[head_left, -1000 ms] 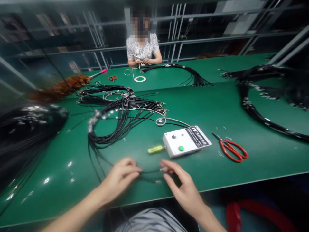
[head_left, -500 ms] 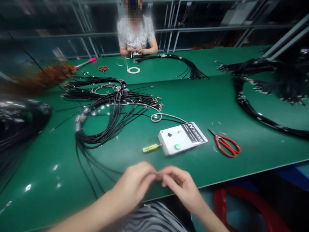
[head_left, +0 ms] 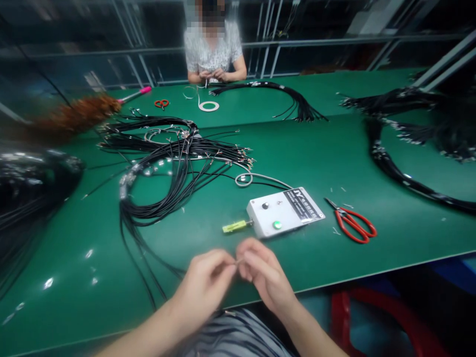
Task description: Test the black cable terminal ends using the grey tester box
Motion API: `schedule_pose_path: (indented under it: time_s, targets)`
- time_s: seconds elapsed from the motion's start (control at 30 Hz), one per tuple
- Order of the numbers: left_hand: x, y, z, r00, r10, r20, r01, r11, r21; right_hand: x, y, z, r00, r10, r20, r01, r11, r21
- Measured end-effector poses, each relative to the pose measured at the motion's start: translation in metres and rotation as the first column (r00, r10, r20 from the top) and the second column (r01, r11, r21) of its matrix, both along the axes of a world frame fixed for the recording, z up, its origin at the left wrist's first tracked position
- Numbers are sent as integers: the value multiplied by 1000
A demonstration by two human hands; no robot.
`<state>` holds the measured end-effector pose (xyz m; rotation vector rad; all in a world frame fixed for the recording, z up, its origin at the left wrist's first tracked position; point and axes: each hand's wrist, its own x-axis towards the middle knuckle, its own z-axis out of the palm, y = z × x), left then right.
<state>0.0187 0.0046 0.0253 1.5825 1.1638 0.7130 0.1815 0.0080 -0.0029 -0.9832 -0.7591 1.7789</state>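
My left hand is closed in a pinch, thumb against forefinger, on a thin wire end above the near edge of the table. My right hand meets it from the other side, its fingertips pinched on the same wire end. Most of the wire is hidden by the fingers. Black cables run from a coiled bundle to behind my left hand. Just beyond the hands lies a white control box with a green button, and a yellow-green clip sticks out of its left side.
Red-handled scissors lie right of the box among small white scraps. More black cable bundles rest at the right. Across the green table sits a co-worker, near a white tape roll. A brown duster lies at the left.
My right hand has turned and its fingers have curled in more closely at the wire end. Both hands have shifted slightly left. The whole view has moved a little.
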Motion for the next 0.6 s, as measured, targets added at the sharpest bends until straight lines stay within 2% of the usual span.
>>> schedule_pose_path:
  time_s: [0.2, 0.6]
  targets:
    - [0, -1, -3, 998, 51, 22, -50, 997, -53, -2, -4, -1, 996, -50, 76, 45, 997, 66]
    - [1, -3, -8, 993, 109, 45, -103, 987, -126, 3, 2, 0, 978, -63, 200, 24, 981, 195]
